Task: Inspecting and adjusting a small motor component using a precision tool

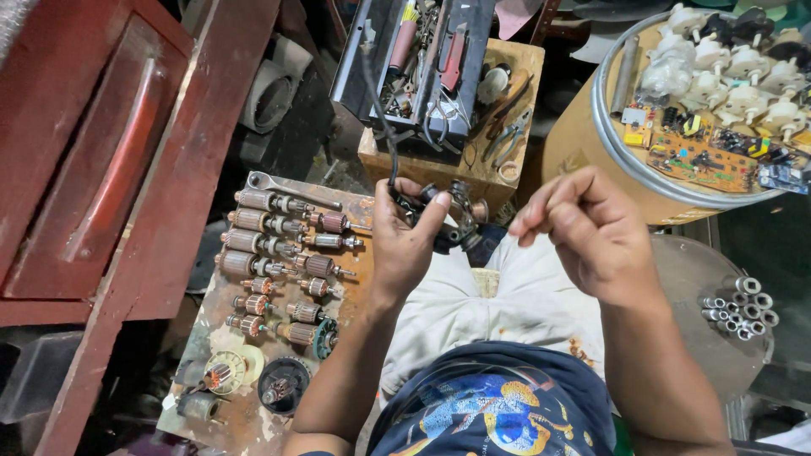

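**Motor assembly held over lap, drop and snag risk**

Motor assembly [448,215], small, dark, with a metal bracket, sits in the left hand [405,241], just above the knees and near the front edge of the wooden box [439,165]. Left fingers are curled around it, thumb pressed across the top. A black cord [380,110] runs from it up toward the far tool tray [414,59].

Right hand [591,228] is just right of the part, not touching it. Its fingertips are pinched together; I cannot tell if anything small is between them.

Risks, as I judge them:
- One-hand grip only. If the thumb slips, the part falls to the lap or the floor.
- The cord hangs loose. A tug could snag on tools in the tray and jerk the part.
- If a small piece is in the right pinch, dropping it loses it in the floor clutter.
- Armatures [274,245] lie in rows on the board [236,414] at left, near the left elbow. A swing could knock them off.
- Steel tubes [743,306] at right sit unsecured on the round seat [693,279].
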